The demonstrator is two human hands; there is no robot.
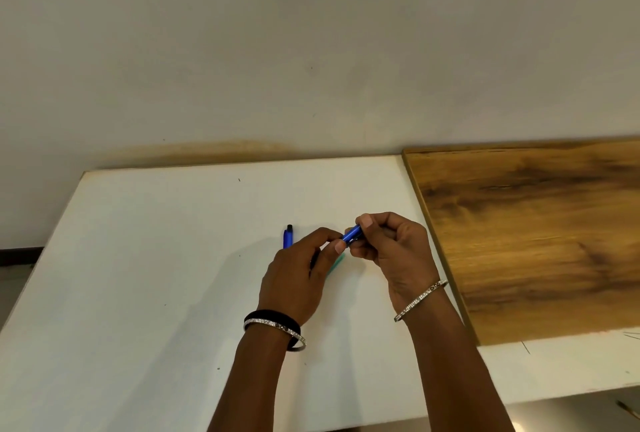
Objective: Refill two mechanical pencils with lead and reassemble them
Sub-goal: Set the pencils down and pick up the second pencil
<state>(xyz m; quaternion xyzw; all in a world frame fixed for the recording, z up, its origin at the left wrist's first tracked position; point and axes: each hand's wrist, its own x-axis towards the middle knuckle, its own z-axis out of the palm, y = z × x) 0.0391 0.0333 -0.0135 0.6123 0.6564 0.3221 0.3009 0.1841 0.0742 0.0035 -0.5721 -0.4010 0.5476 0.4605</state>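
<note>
My right hand [391, 248] grips a blue mechanical pencil [352, 234] above the white table [156, 258]; only a short piece of its barrel shows between the fingers. My left hand [301, 269] pinches at the pencil's lower end with thumb and forefinger; whatever small part it holds is hidden. A second blue pencil with a black cap [288, 236] lies on the table just left of my left hand, partly covered by it. A teal object [336, 264], perhaps a lead case, lies on the table under my hands, mostly hidden.
A wooden board [536, 241] lies on the table's right part, its edge close to my right wrist. A pale wall [311, 51] rises behind the table. The table's left edge and the floor show at the far left.
</note>
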